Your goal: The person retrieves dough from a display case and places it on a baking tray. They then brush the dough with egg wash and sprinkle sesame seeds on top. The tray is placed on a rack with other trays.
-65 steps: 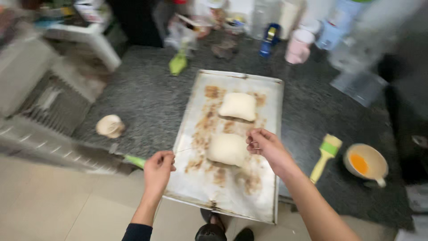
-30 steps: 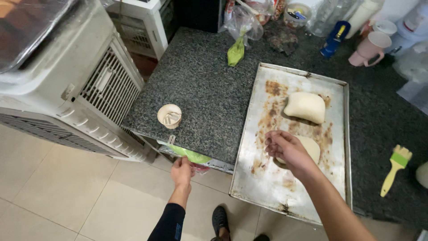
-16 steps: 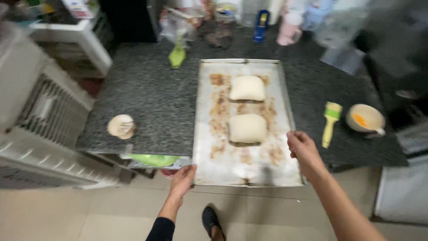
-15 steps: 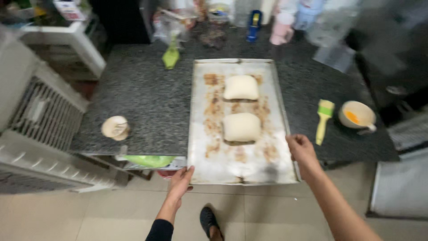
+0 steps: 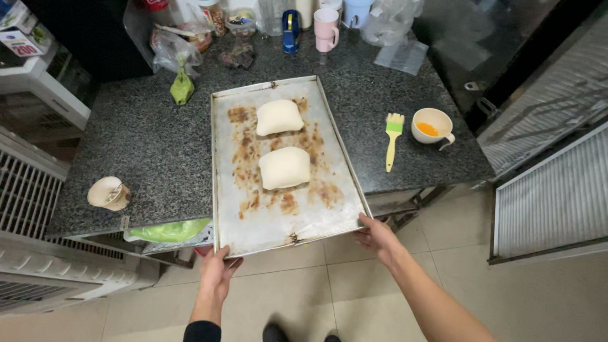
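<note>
A large metal baking tray [image 5: 329, 215] with brown stains lies on the dark granite counter [image 5: 152, 152], its near end sticking out past the counter's edge. Two pale dough pieces sit on it: one further back [image 5: 279, 116], one in the middle [image 5: 285, 167]. My left hand [image 5: 217, 270] grips the tray's near left corner from below. My right hand [image 5: 377, 235] holds the near right corner.
A yellow-green pastry brush [image 5: 392, 138] and a white cup of orange liquid [image 5: 431, 125] lie right of the tray. A small paper cup [image 5: 109, 193] stands at the left. Bags, a pink mug [image 5: 326, 28] and jars crowd the back. A green bag [image 5: 170, 230] sits under the counter edge.
My hands shifted from the dough and the counter's edge to the tray's two near corners. The tray now sticks out over the edge towards me.
</note>
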